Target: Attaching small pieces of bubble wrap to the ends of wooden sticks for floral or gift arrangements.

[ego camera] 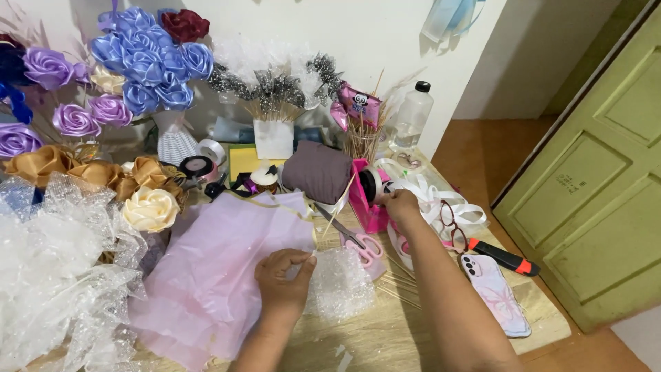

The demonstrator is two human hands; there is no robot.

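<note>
near the front edge of the surface (385, 337), the left hand (282, 279) pinches a clear, crinkled mesh wad (339, 282) between thumb and fingers; the wad is glittery, see-through and bunched, lying just right of a pale pink sheet (213, 275) with a gold edge. the right hand (399, 203) reaches farther back, its grip closed on a tape roll (372, 184) that sits at a pink box (366, 207). behind that box, a clear cup (361, 141) holds thin wooden sticks. a white box (273, 138) holds silver sprigs, and a white vase (173, 141) holds blue ribbon roses (148, 58). pink scissors (365, 246) lie between the hands, with a phone (496, 296), glasses (451, 224) and a cutter (502, 257) to the right.
</note>
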